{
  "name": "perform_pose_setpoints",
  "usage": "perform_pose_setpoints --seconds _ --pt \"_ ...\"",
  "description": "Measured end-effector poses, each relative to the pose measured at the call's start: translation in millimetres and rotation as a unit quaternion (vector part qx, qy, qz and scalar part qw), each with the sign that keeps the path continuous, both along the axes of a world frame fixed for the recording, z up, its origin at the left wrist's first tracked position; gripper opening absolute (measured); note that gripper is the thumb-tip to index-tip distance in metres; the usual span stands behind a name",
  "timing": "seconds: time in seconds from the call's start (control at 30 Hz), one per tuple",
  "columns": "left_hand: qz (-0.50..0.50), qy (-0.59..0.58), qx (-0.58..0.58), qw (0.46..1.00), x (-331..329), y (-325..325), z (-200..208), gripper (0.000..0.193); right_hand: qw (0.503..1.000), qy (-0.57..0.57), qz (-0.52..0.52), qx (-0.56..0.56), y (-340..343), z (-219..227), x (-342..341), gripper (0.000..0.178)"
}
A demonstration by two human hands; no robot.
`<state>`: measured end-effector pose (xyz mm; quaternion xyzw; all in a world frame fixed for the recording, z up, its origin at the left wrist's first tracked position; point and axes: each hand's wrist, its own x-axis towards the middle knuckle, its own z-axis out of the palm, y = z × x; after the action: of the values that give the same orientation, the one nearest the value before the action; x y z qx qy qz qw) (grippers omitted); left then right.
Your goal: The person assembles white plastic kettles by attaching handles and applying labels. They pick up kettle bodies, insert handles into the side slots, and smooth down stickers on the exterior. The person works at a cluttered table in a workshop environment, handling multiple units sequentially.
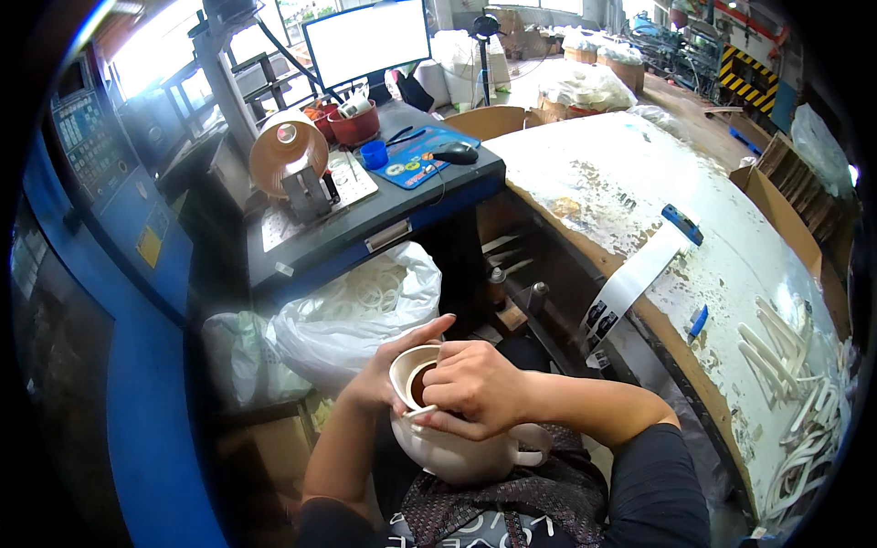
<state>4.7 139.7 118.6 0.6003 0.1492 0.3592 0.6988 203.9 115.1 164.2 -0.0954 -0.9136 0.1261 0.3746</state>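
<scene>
A white pitcher (461,454) with a spout and a looped handle (532,446) rests in my lap, its brown inside partly showing. My left hand (382,367) holds it at the left of the neck, one digit stretched out past the rim. Curled over the right side of the rim is my right hand (477,387), with some fingers reaching into the mouth and the thumb outside near the spout. Whether those fingers also pinch some small part is hidden.
An open white plastic bag (343,320) of pale rings stands ahead of my left hand. Beyond it is a dark desk (343,233) with a monitor (367,41) and mouse (454,152). At right, a worn white table (630,164) carries white curved strips (776,352) and a blue cutter (699,321).
</scene>
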Motion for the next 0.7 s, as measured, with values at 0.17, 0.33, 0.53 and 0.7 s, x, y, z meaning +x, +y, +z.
perform_pose_setpoints --seconds 0.17,0.33,0.53,0.7 --pt "0.016 0.024 0.146 0.989 -16.5 6.1 26.6 0.141 0.995 0.068 0.053 0.054 13.6 18.5 -7.9 0.030" --pt "0.175 -0.040 0.279 0.943 -12.3 -13.0 56.4 0.134 0.987 0.058 -0.037 0.142 11.6 62.3 -14.9 0.026" --pt "0.380 0.196 0.243 0.871 8.9 -43.9 -119.4 0.100 0.976 0.039 0.024 -0.211 53.1 20.7 45.0 0.015" --pt "0.385 0.223 0.346 0.826 21.2 -46.1 -149.6 0.083 0.876 0.053 -0.476 -0.054 243.5 54.0 136.5 0.015"
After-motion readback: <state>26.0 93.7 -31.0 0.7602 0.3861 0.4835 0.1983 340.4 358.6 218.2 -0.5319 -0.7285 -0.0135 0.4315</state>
